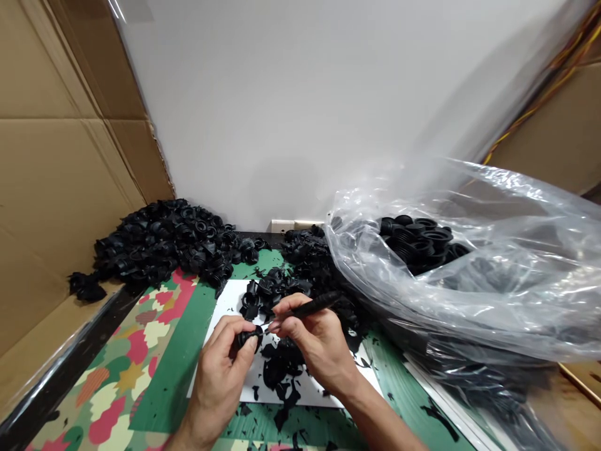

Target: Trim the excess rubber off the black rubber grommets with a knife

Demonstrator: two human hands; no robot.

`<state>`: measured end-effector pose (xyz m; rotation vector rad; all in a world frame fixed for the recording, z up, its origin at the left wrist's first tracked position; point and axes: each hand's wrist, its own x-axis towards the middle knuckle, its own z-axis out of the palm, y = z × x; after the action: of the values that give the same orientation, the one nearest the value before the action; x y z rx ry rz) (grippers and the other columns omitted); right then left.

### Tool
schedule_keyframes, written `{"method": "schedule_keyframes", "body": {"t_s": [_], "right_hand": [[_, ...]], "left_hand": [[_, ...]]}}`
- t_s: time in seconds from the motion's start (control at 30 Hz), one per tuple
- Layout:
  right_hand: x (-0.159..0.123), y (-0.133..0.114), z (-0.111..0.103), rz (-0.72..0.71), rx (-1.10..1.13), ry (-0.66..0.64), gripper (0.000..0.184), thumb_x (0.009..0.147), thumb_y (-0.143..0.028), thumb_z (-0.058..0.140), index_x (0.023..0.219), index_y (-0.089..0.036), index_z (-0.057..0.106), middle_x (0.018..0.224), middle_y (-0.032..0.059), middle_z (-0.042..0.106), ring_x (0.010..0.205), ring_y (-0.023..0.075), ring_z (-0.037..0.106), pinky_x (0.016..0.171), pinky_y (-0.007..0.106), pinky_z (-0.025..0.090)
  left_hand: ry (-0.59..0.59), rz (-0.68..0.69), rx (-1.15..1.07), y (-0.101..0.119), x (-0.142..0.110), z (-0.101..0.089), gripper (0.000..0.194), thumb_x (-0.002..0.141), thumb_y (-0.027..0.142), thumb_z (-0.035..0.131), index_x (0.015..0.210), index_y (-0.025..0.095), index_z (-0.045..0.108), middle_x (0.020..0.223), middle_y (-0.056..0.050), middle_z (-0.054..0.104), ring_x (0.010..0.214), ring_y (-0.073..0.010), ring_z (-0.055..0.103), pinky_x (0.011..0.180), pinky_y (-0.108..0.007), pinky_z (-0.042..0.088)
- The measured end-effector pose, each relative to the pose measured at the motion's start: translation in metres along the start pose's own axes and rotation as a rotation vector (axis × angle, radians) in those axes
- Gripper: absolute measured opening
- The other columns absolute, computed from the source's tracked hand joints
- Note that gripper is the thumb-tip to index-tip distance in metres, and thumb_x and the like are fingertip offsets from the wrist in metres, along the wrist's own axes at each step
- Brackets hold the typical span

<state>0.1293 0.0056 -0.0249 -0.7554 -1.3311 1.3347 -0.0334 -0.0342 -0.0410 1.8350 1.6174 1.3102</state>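
Between its thumb and fingers, my left hand [223,363] pinches a small round black rubber part [248,336]. My right hand [314,341] grips a thin tool with a black handle [317,305], held like a pen. Its narrow tip points left and meets the edge of the rubber part; what kind of tip it is, I cannot make out. Beneath both hands lies a white sheet [213,332] strewn with black scraps [282,363]. More black rubber parts [265,291] sit on the sheet just beyond my fingers.
A large heap of black rubber pieces [164,244] stands back left against cardboard [56,156]. On the right, a clear plastic bag [493,300] holds ribbed black parts [417,241]. Dark scraps [312,257] pile up beside it. A green mat [173,369] and patterned cover [113,376] line the table.
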Motion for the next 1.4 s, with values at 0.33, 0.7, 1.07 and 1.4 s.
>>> {"method": "schedule_keyframes", "body": {"t_s": [0.33,0.7,1.07,1.4], "right_hand": [[-0.003,-0.007,0.006,-0.266,-0.256,0.037,0.022,0.083,-0.037,0.06,0.074,-0.019,0.067,0.074,0.0047,0.063,0.07,0.0178,0.059,0.065,0.028,0.046],[-0.009,-0.005,0.01,-0.402,-0.4,-0.026,0.017,0.087,-0.029,0.055,0.077,-0.019,0.064,0.074,0.0062,0.062,0.066,0.0168,0.059,0.06,0.027,0.045],[0.015,0.003,-0.014,-0.126,-0.219,0.414,0.034,0.084,-0.051,0.052,0.07,-0.02,0.056,0.053,0.0006,0.057,0.048,0.0148,0.054,0.053,0.028,0.044],[0.0,0.003,0.008,0.331,-0.1,-0.062,0.035,0.074,-0.049,0.062,0.065,-0.015,0.056,0.048,-0.0047,0.046,0.043,0.0082,0.037,0.041,0.021,0.026]], "left_hand": [[-0.007,-0.017,0.0,0.002,-0.001,0.001,0.01,0.083,0.028,0.054,0.084,0.022,0.062,0.082,-0.003,0.061,0.07,-0.0172,0.06,0.06,-0.026,0.049],[-0.008,-0.011,-0.041,0.004,-0.002,0.0,0.012,0.081,0.032,0.058,0.083,0.021,0.064,0.08,-0.003,0.063,0.073,-0.0182,0.061,0.066,-0.027,0.049],[-0.003,-0.11,-0.101,-0.001,-0.006,0.002,0.014,0.08,0.032,0.058,0.086,0.021,0.064,0.088,-0.005,0.062,0.066,-0.0162,0.06,0.056,-0.026,0.05],[0.05,-0.097,-0.17,0.003,-0.004,0.001,0.015,0.075,0.026,0.063,0.087,0.02,0.069,0.088,-0.006,0.064,0.07,-0.0168,0.061,0.056,-0.025,0.051]]}}
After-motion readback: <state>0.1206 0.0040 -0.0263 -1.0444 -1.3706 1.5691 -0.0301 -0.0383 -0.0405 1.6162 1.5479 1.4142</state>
